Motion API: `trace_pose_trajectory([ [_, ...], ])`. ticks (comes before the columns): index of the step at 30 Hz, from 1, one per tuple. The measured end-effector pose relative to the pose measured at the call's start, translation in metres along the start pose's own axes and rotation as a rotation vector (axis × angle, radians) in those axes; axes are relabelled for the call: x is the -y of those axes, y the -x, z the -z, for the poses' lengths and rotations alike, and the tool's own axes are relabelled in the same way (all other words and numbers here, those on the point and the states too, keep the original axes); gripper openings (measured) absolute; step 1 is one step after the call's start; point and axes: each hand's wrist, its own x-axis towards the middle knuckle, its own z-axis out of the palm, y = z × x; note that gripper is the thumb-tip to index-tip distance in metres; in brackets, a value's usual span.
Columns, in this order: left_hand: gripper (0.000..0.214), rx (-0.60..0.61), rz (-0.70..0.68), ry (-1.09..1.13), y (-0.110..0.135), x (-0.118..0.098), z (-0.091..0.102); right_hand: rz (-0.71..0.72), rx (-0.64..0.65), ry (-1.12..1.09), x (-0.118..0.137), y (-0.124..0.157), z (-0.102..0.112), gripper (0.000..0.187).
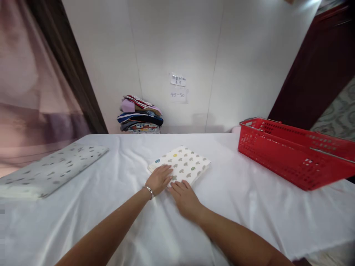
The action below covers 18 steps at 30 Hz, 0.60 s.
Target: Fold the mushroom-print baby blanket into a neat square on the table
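Observation:
A folded white cloth (185, 161) with grey, blue, yellow and green mushroom-like prints lies at the middle of the bed-like surface, turned at an angle. My left hand (159, 180), with a bracelet at its wrist, rests on the cloth's near left edge, fingers stretched out. Beside it, my right hand (185, 198) lies on the near corner with its fingers extended and flat. Both palms face down, and neither hand grips the cloth. The fingers cover part of its near edge.
White sheeting (122, 218) with wrinkles covers the surface. On the left lies a folded white spotted cloth (63, 162). A red plastic basket (285, 159) stands at the right. Behind the far edge is a stack of folded clothes (141, 116), near a wall with paper labels (178, 95).

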Motion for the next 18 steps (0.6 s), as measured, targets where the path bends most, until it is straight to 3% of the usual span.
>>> trace_pose_trajectory([
  [6, 0.04, 0.105, 0.068, 0.0, 0.009, 0.005, -0.021, 0.03, 0.039, -0.071, -0.002, 0.0, 0.016, 0.05],
  [10, 0.04, 0.1, 0.07, 0.01, 0.011, 0.008, -0.018, 0.06, 0.048, -0.102, -0.007, 0.006, 0.023, 0.053],
  [13, 0.04, 0.077, 0.095, 0.021, 0.014, -0.001, -0.011, 0.032, 0.0, -0.103, -0.015, 0.014, 0.024, 0.051],
  [16, 0.042, 0.053, 0.054, 0.039, 0.02, -0.021, -0.002, -0.086, -0.126, -0.165, -0.037, 0.022, 0.023, 0.051],
  [18, 0.048, 0.069, -0.022, 0.041, 0.023, -0.037, 0.003, -0.303, -0.263, -0.292, -0.061, 0.025, 0.023, 0.05],
])
